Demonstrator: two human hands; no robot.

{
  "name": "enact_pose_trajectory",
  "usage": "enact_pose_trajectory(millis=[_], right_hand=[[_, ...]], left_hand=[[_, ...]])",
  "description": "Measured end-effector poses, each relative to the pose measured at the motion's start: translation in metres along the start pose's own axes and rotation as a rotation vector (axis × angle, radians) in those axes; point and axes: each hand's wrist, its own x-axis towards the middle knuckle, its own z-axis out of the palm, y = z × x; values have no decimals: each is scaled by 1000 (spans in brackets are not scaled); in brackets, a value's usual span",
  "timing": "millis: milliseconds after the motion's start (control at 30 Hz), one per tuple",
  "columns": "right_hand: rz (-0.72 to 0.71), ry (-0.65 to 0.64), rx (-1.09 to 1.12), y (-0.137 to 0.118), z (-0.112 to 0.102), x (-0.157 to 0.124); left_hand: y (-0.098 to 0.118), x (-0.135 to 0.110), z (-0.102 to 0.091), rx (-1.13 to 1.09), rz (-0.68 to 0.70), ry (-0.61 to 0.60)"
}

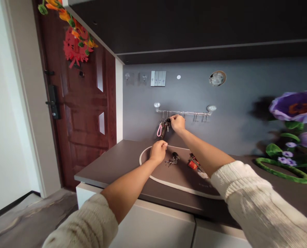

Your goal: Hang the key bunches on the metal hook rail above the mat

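My right hand (pixel 177 123) is raised to the chrome hook rail (pixel 184 112) on the grey wall, its fingers pinched on a dark key bunch (pixel 166 124) that hangs at the rail's left end. A pink loop strap (pixel 159 130) dangles beside that bunch. My left hand (pixel 158 151) hovers lower, over the oval brown mat (pixel 179 177) on the cabinet top, with its fingers curled closed; what they hold is hidden. On the mat lie a dark key bunch (pixel 172 160) and a red-tagged key bunch (pixel 193 162).
A dark red door (pixel 78 103) with a black handle stands to the left, felt flowers above it. Light switches (pixel 158 78) sit on the wall above the rail. A purple flower decoration (pixel 293 137) stands at the right of the cabinet top (pixel 109 165). A dark cupboard hangs overhead.
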Motion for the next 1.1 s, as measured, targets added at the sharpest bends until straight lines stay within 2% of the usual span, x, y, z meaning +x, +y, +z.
enact_pose_trajectory(millis=[567,933,1100], right_hand=[[23,-8,-73,-4,-4,-6],[38,-48,-78,8,-2,-12],[11,-59,-44,11,-8,-16]], left_hand=[[1,-1,-1,0,2,-2],[-1,1,1,22,8,7],[-2,0,1,1,22,0]])
